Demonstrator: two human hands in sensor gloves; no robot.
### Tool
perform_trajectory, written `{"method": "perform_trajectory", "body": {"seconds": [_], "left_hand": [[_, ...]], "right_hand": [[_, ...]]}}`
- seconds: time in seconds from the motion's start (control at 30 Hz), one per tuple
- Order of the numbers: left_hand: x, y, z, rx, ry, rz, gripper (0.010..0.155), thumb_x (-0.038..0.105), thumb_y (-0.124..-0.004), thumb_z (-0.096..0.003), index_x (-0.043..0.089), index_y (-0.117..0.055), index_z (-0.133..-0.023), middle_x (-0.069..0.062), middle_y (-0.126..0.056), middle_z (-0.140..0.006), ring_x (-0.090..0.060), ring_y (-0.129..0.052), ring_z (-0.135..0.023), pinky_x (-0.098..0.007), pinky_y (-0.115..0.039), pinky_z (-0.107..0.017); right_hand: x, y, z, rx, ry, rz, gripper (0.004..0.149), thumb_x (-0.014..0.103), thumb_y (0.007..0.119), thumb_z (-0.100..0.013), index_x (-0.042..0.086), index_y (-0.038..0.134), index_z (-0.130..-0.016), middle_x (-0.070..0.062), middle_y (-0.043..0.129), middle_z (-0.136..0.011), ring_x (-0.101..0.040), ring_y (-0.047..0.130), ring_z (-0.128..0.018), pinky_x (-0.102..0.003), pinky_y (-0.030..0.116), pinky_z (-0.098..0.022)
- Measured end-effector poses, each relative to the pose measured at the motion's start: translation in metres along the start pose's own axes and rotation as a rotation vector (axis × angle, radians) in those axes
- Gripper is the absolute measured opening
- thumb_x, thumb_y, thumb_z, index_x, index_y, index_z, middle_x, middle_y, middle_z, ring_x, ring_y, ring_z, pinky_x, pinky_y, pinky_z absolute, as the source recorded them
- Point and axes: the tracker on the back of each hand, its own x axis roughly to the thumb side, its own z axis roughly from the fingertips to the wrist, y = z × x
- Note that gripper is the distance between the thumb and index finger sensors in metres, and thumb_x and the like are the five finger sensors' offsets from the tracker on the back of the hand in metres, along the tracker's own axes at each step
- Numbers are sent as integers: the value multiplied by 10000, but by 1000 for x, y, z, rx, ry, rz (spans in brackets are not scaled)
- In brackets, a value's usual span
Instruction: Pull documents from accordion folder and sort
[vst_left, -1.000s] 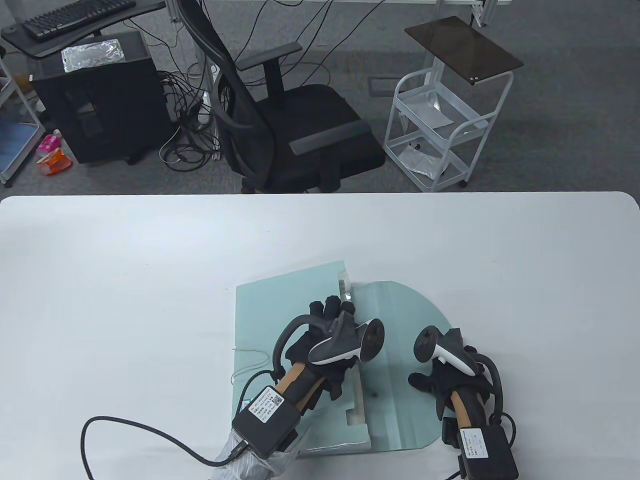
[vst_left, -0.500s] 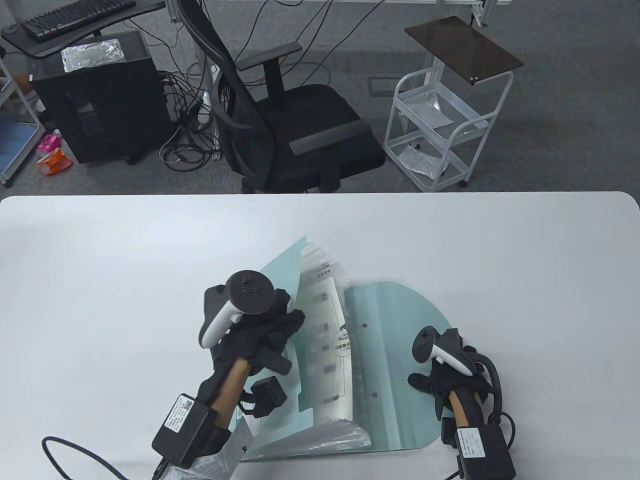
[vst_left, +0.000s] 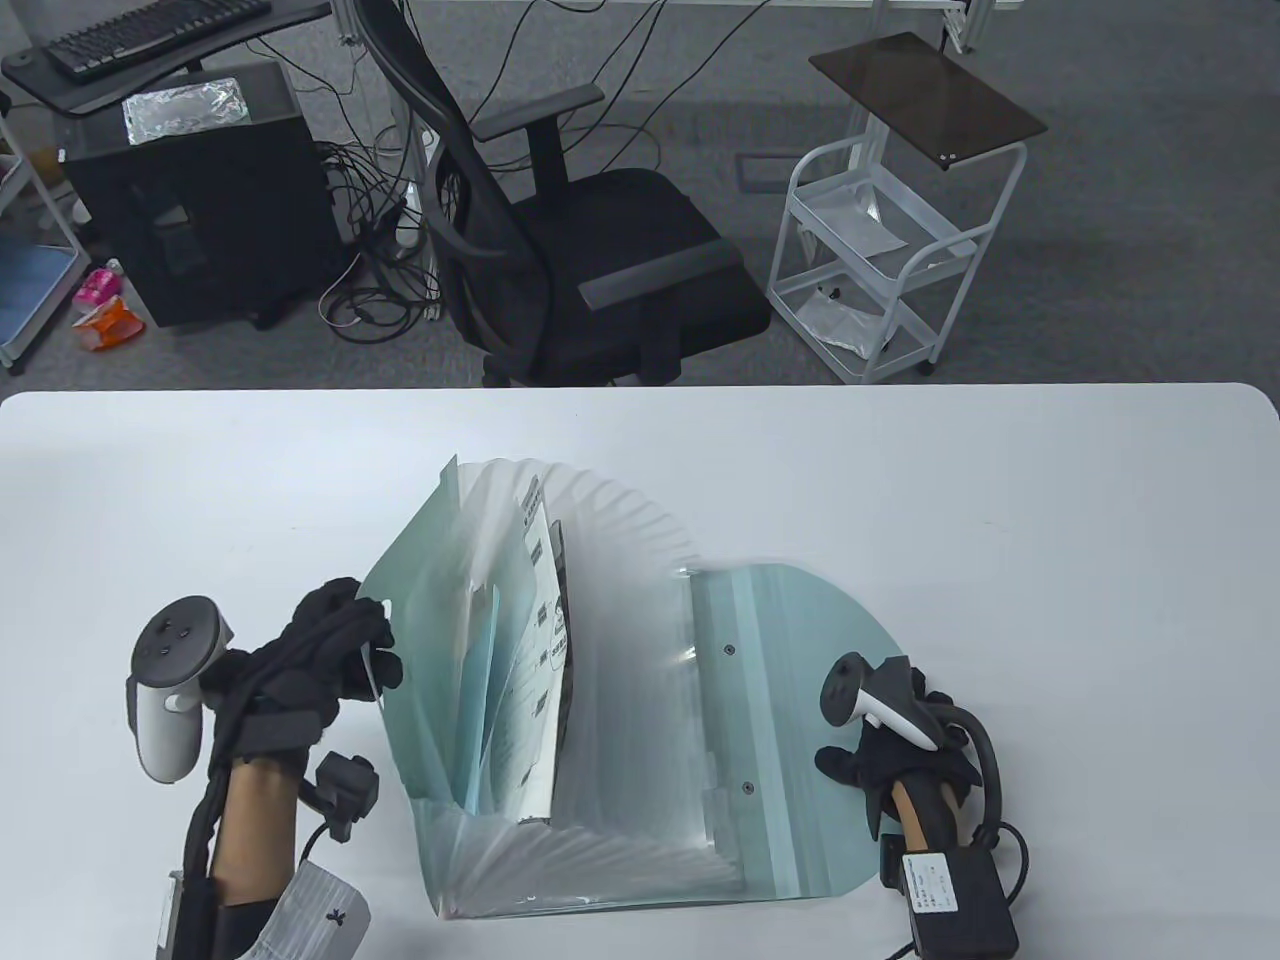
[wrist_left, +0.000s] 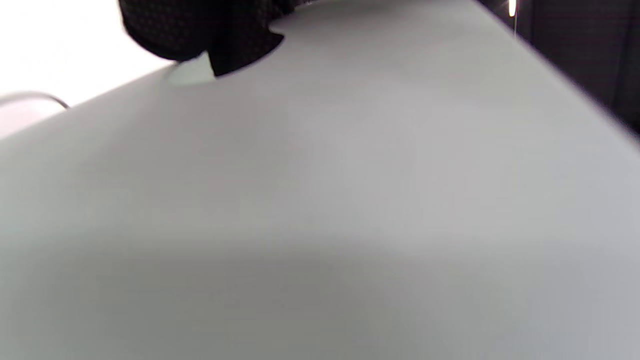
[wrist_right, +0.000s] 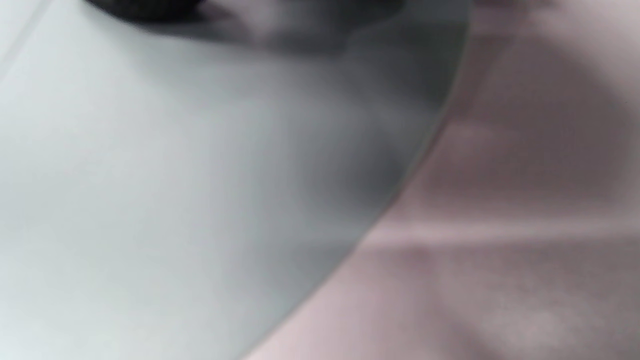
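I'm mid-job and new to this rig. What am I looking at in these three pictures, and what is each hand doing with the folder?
There is no robot: these are a person's two hands in black sensor gloves, each with a white-and-grey tracker strapped to its back. The big picture looks down at a white table. The other two come from cameras on the wrists and are too close and blurred to show much.

On the table lies a pale green accordion folder, fanned open, with printed documents standing in its pockets. The left hand grips the folder's front cover at its left edge and holds it open. The right hand rests on the folder's round flap, which lies flat on the table. The right wrist view shows that flap's curved edge. No document is out yet.
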Motion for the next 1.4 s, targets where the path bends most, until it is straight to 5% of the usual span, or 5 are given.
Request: {"method": "perform_trajectory", "body": {"seconds": [0.17, 0.47, 0.63, 1.0, 1.4], "left_hand": [[-24, 12, 1, 30, -22, 109, 731, 465, -599, -663, -50, -394, -1140, -265, -700, -964, -304, -945, -626, -535, -751, -523], [-14, 7, 3, -1, -16, -72, 683, 496, -539, -680, 23, -439, -1161, -245, -778, -926, -242, -994, -552, -492, -791, -462], [-9, 2, 4, 2, -20, -118, 651, 487, -523, -685, 74, -417, -1178, -238, -760, -948, -235, -995, -540, -486, -795, -449], [-8, -2, 5, 23, -33, -143, 641, 494, -519, -686, 88, -438, -1175, -233, -760, -947, -223, -992, -531, -480, -795, -448], [-9, -3, 6, 47, -40, -139, 654, 503, -521, -684, 78, -434, -1173, -228, -765, -942, -217, -992, -517, -474, -797, -442]], "right_hand": [[1, 0, 0, 4, 1, -2, 926, 546, 528, -363, 96, -32, -948, -306, -29, -1007, -611, 172, -919, -667, 378, -714], [-14, -20, 2, 137, -85, -120, 957, 536, 622, -400, 94, -24, -951, -295, -17, -1015, -596, 181, -932, -660, 374, -723], [-15, -42, 14, 92, -73, -113, 959, 539, 643, -393, 69, 41, -974, -302, 49, -1037, -578, 273, -949, -654, 407, -718], [22, -135, 92, -155, -131, -32, 916, 525, 634, -409, 54, 127, -1007, -299, 133, -1061, -570, 344, -955, -652, 459, -711], [135, -197, 198, -344, -507, 24, 784, 442, 664, -445, 40, 310, -1017, -281, 404, -1060, -483, 636, -893, -522, 679, -656]]}}
